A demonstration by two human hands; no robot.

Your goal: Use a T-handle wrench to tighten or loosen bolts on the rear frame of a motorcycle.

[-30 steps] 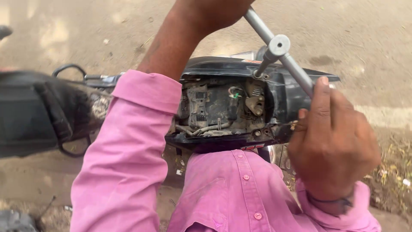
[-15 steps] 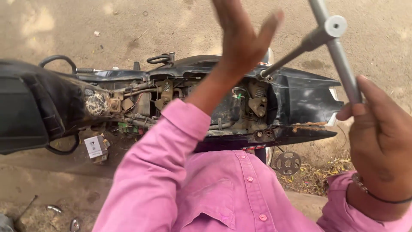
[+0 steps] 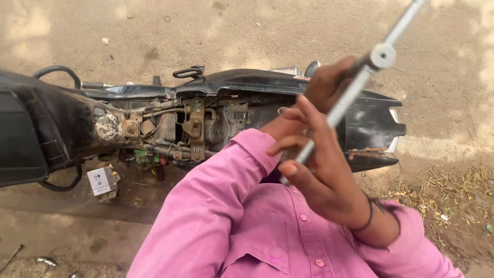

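Head view: both hands are on a T-shaped metal wrench (image 3: 355, 85) raised above the stripped rear of a motorcycle (image 3: 216, 118). The wrench is the thing in hand; it slants from lower left to upper right, well clear of the open engine bay, its cross hub near the top right of the frame.

The risk, as I judge it, is a slip. The right hand (image 3: 321, 175) holds the lower bar loosely, its fingers (image 3: 288, 145) spread rather than wrapped, thumb pressed near the bar's end. If the bar turns or is swung, it could slide out and drop onto the exposed wiring and brackets below, or onto the dirt ground (image 3: 154, 36). The long bar also sweeps close to the wearer's face and chest, so a quick pull could strike the body. Small parts lie loose on the ground near a small white box (image 3: 102, 180), easy to kick away.

Pose: the left hand (image 3: 329, 82) reaches forward over the pink sleeve (image 3: 216, 206), closed around the wrench just below the hub, forearm mostly hidden behind the right hand. The right wrist is bent back, a dark band around it, palm turned toward the camera. The two hands sit close together along the same bar, left higher, right lower.
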